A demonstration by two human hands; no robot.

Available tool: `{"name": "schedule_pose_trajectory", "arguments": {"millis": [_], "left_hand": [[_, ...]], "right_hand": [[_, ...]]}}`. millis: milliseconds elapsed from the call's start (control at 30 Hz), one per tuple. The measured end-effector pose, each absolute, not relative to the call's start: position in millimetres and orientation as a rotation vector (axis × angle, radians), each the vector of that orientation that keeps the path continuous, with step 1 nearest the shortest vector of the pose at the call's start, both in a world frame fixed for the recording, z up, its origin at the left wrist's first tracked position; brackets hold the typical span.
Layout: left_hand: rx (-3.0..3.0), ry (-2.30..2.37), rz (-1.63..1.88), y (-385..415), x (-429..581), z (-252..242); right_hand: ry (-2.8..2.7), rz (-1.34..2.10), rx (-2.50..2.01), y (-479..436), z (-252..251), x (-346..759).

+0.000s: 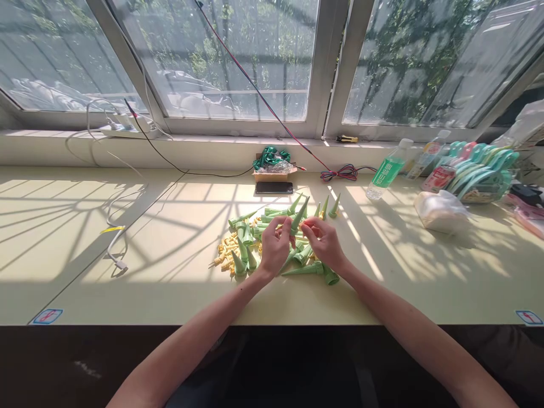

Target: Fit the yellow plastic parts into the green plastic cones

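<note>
My left hand [276, 243] is closed around a green plastic cone [301, 214], whose tip points up and slightly right. Close beside the cone's lower part, my right hand [323, 241] has its thumb and fingers pinched together; whatever sits between them is too small to name. Below and around both hands lie several more green cones [303, 270], some on their sides and some standing upright, such as the cone [335, 205] behind my right hand. Small yellow plastic pieces [226, 249] are heaped left of my left hand, partly covered by cones.
Behind the pile are a dark phone [274, 187] and a small box [272, 177] with green material. A bottle [389, 170], a wrapped white packet [440, 211] and a rack of teal-handled items [484, 170] stand right. A white cable [115, 249] lies left.
</note>
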State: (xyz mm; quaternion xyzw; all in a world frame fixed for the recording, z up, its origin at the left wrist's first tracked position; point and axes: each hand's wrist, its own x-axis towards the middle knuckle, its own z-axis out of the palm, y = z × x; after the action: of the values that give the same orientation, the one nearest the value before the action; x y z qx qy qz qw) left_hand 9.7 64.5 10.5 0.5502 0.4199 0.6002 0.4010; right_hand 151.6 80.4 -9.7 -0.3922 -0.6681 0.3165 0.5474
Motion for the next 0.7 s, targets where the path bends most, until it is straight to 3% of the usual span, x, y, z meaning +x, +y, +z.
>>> {"name": "schedule_pose_trajectory", "arguments": {"millis": [700], "left_hand": [[1.426, 1.060, 1.472, 67.6, 6.4, 7.8]], "right_hand": [[-1.717, 0.701, -0.989, 81.2, -12.8, 151.6]]}}
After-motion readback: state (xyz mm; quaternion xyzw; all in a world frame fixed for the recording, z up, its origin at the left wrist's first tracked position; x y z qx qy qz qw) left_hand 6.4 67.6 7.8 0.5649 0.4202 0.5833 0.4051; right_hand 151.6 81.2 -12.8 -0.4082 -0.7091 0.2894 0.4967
